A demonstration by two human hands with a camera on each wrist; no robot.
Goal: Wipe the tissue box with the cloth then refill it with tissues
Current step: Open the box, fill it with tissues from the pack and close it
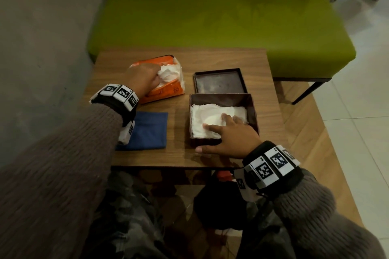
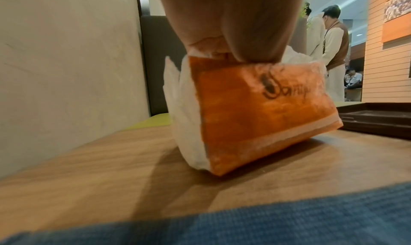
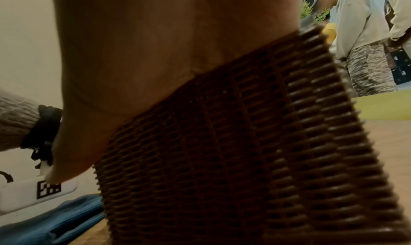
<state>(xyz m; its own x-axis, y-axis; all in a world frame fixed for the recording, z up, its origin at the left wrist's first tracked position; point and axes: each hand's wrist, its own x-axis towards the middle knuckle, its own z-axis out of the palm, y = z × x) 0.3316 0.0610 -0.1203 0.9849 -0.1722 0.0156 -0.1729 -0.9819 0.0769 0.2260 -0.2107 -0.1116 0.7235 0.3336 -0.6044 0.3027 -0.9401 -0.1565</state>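
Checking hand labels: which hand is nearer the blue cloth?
Left. The left hand reaches into the orange tissue pack just beyond the blue cloth, its wrist above the cloth. The right hand rests in the tissue box, farther right.

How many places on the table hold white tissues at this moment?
2. Some lie in the brown tissue box under the right hand; others fill the orange pack that the left hand reaches into.

Left hand (image 1: 144,78) in orange pack (image 1: 166,88); right hand (image 1: 229,139) presses boxed tissues (image 1: 210,118).
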